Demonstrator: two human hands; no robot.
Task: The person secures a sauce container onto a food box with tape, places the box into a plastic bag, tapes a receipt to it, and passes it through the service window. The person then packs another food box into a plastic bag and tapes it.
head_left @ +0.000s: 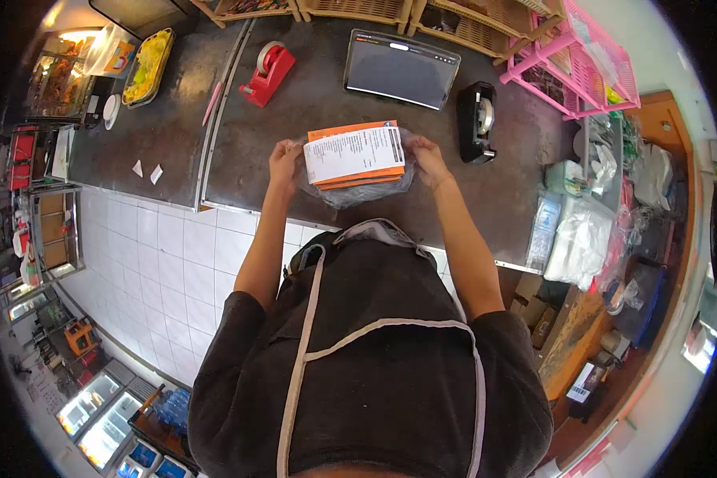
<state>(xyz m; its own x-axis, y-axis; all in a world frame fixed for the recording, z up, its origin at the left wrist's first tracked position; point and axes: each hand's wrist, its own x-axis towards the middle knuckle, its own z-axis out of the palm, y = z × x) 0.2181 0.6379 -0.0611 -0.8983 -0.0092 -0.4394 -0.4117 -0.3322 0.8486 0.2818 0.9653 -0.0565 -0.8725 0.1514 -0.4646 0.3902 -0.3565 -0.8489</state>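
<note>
On the dark tabletop in front of me lies a stack of orange boxes (362, 182) with a white printed receipt (354, 154) on top. A thin clear plastic bag (358, 196) surrounds the stack's sides and front. My left hand (285, 159) pinches the bag's edge at the left of the stack. At the right, my right hand (429, 159) has its fingers closed on the bag's other edge. How far the bag reaches beneath the boxes is hidden.
Behind the stack stand a red tape dispenser (268, 73) and a tablet (401, 69). A black tape dispenser (477, 123) is to the right, near a pink rack (570, 60). White plastic bags (579, 241) lie at the right edge. A yellow-filled tray (149, 67) sits far left.
</note>
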